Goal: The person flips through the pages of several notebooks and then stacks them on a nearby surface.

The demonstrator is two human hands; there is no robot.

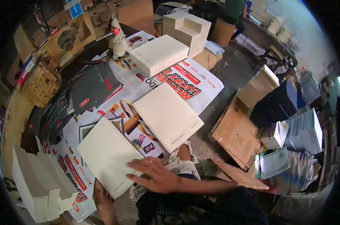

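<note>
A cream paper pad (106,155) lies tilted at the table's near edge. My right hand (155,174) rests over its right-hand corner, fingers spread. At the pad's lower left is my left hand (101,197); its fingers are hidden beside or beneath the paper, so their grip does not show. Just right of this pad lies a second cream pad (168,116), with small print near its front edge. Farther back sits a thicker stack of cream sheets (158,55). To my left, another block of cream paper (42,183) stands in uneven portions.
A printed poster sheet (203,88) covers the table. Dark grey covers (95,88) are piled at left, near a wrapped bottle (118,39). Tall paper blocks (186,32) stand behind. Cardboard (235,135) and stacked books (304,131) occupy the right. A person (234,15) sits far back.
</note>
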